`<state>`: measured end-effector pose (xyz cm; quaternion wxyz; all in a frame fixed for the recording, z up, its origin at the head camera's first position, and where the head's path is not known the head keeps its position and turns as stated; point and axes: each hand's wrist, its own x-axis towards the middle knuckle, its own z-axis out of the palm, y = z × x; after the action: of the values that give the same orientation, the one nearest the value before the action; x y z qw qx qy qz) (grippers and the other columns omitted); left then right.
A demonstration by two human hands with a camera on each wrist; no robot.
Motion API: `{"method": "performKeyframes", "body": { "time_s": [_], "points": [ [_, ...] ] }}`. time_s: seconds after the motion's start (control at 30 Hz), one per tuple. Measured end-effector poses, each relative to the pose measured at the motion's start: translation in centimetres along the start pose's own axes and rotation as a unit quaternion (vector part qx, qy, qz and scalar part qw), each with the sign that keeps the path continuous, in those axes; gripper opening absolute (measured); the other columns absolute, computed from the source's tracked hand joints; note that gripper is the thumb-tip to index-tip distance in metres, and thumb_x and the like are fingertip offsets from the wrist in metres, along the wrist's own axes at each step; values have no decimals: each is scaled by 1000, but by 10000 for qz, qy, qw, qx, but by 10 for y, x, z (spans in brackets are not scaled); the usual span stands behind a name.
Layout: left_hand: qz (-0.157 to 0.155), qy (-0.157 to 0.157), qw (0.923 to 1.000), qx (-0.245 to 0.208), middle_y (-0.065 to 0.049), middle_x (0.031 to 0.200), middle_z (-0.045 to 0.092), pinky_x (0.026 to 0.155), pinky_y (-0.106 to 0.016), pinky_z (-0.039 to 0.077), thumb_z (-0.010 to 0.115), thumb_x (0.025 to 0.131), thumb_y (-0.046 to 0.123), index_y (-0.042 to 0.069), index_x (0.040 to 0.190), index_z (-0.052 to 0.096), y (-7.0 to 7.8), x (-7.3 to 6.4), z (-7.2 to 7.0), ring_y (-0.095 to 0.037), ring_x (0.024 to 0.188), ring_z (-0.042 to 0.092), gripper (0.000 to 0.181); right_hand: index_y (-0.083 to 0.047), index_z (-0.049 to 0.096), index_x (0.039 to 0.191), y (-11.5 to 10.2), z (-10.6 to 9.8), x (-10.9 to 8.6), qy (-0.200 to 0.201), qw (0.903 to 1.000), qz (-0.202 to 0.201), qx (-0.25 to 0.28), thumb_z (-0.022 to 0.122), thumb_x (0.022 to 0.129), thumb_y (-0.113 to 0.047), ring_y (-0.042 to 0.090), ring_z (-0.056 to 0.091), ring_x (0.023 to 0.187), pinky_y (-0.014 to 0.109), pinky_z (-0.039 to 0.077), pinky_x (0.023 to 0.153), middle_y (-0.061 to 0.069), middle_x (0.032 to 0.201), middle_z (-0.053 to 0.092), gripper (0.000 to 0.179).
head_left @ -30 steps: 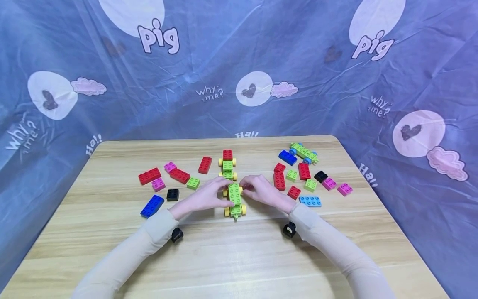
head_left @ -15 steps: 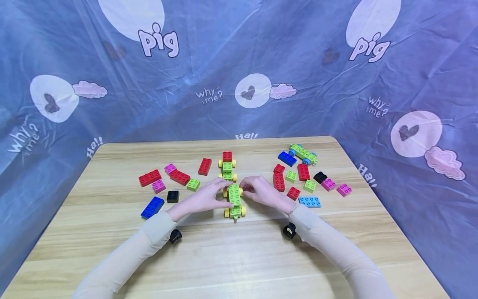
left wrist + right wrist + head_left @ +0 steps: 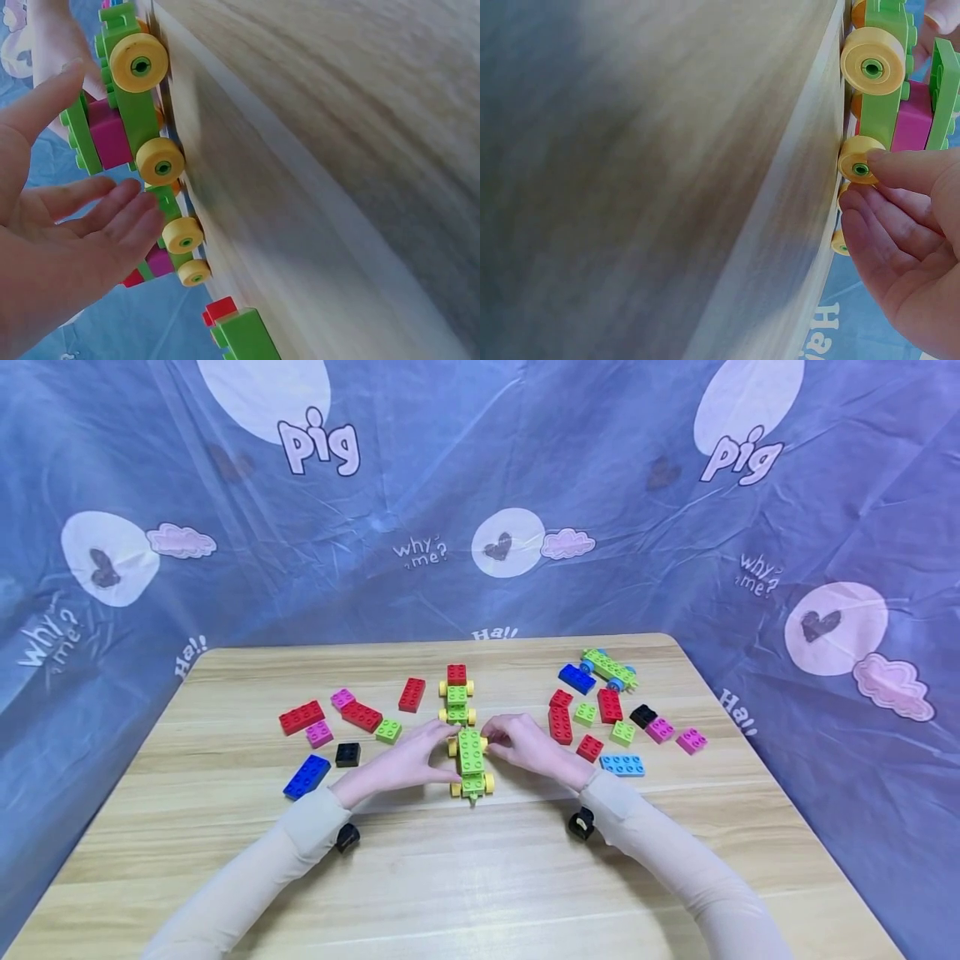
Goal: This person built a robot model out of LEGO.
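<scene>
A toy car (image 3: 471, 753) with a lime green base and yellow wheels stands on the table between both hands. Its magenta brick (image 3: 109, 135) shows from the side, under a long lime plate (image 3: 80, 136). My left hand (image 3: 408, 755) is at the car's left side, fingers relaxed and thumb apart from the plate. On the other side my right hand (image 3: 528, 744) pinches the car's far right wheel (image 3: 861, 159), thumb on its face and fingers curled below. Just ahead, in line, is a second yellow-wheeled car (image 3: 457, 696) topped by a red brick (image 3: 457, 674).
On the left of the wooden table (image 3: 480, 877) lie several loose bricks, among them a blue one (image 3: 307, 777) and a black one (image 3: 348, 754). More bricks lie right, including a light blue one (image 3: 622, 765). A blue-wheeled car base (image 3: 609, 669) stands at back right.
My left hand has loosened and shifted slightly left, its thumb coming off the lime plate. The right hand and the cars hold their places.
</scene>
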<state>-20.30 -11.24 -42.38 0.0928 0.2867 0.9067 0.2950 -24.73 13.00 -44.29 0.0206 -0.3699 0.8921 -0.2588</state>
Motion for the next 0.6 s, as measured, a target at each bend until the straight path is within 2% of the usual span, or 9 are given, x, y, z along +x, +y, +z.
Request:
{"method": "performKeyframes", "body": {
  "time_s": [0.3, 0.6],
  "points": [
    [231, -26, 9990, 384, -21, 143, 50, 115, -51, 40, 80, 80, 37, -7, 142, 46, -2, -4, 3, -36, 131, 51, 84, -2, 69, 106, -1, 0, -1, 48, 10000, -31, -60, 72, 87, -5, 19, 71, 88, 25, 59, 82, 11, 99, 75, 19],
    [219, -44, 9987, 454, -22, 146, 48, 116, -51, 39, 81, 79, 39, -8, 142, 45, -2, -5, 4, -37, 134, 49, 86, -1, 69, 106, -2, 1, -2, 105, 9998, -141, -70, 72, 86, -4, 19, 71, 88, 25, 59, 82, 12, 100, 75, 20]
  ]
}}
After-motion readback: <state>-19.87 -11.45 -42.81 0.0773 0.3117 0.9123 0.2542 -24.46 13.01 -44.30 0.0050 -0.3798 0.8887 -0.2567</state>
